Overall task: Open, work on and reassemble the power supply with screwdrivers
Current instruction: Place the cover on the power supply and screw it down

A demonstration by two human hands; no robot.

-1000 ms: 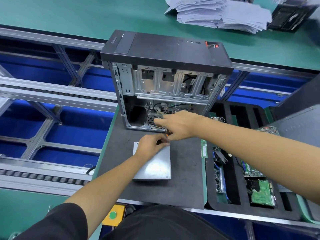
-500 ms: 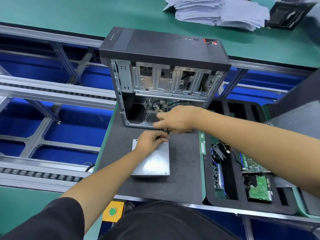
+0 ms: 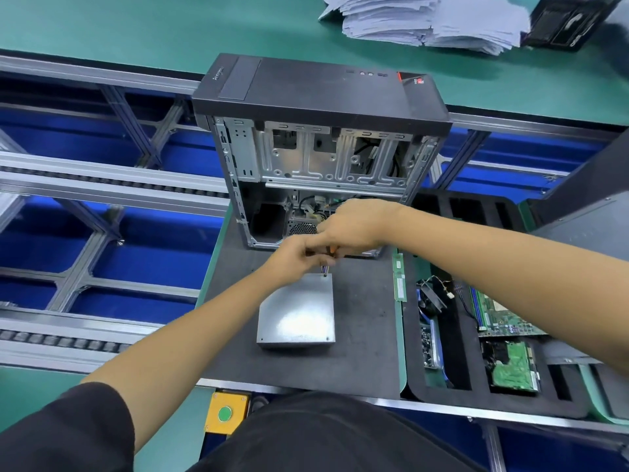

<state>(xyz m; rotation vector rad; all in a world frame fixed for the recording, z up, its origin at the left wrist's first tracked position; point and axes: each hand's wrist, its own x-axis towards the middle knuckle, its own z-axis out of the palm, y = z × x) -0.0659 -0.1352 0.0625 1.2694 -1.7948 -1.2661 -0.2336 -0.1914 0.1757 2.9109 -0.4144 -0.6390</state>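
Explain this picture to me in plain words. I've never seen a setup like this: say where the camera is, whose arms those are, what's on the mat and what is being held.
The camera sits on a person's head, looking forward and down, so the two bare arms are the wearer's own. No robot is involved.

On the dark mat lies a silver metal box, the power supply, with thin wires leaving its far edge. Behind it stands an open computer case, its side removed.

Both hands meet just above the box's far edge. The left hand and the right hand pinch something small with an orange part, possibly a screwdriver; it is mostly hidden by the fingers.

To the right, a black foam tray holds circuit boards and other parts. A paper stack lies on the green bench beyond.
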